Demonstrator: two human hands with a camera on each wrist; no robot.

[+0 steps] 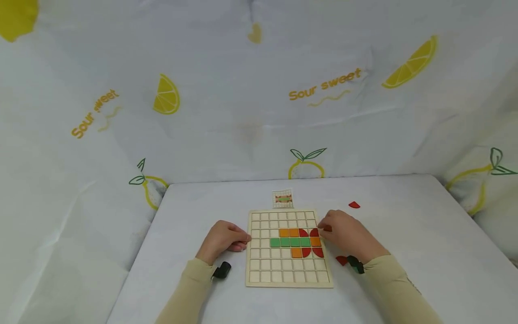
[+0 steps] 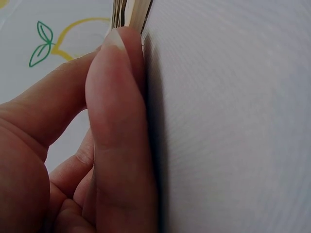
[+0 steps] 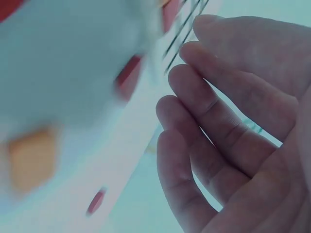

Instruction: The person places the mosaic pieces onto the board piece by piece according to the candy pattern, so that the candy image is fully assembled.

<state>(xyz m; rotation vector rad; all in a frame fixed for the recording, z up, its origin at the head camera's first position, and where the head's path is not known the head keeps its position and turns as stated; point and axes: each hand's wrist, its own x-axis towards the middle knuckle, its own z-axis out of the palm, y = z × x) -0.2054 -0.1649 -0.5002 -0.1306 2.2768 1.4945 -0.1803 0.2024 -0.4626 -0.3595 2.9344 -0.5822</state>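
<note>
A wooden grid board (image 1: pixel 263 276) lies on the white table, bearing a row of green squares (image 1: pixel 285 242), orange squares (image 1: pixel 284 232) and red rounded pieces (image 1: pixel 306 252) on its right half. At its left edge, the left hand (image 1: pixel 221 238) pinches the board; in the left wrist view, thumb and index finger of this hand (image 2: pixel 116 126) meet at the board's rim (image 2: pixel 140 12). Beside the upper right edge is the right hand (image 1: pixel 350 231), its fingertips close to the red pieces. The right wrist view has this hand (image 3: pixel 233 131) with loosely bent fingers and nothing visible in them.
Behind the board stands a small card (image 1: pixel 277 205) with a printed grid pattern. One loose red piece (image 1: pixel 354 204) lies at the back right, another (image 1: pixel 341 260) beside the right wrist. A lemon-print cloth (image 1: pixel 226 135) rises behind the table.
</note>
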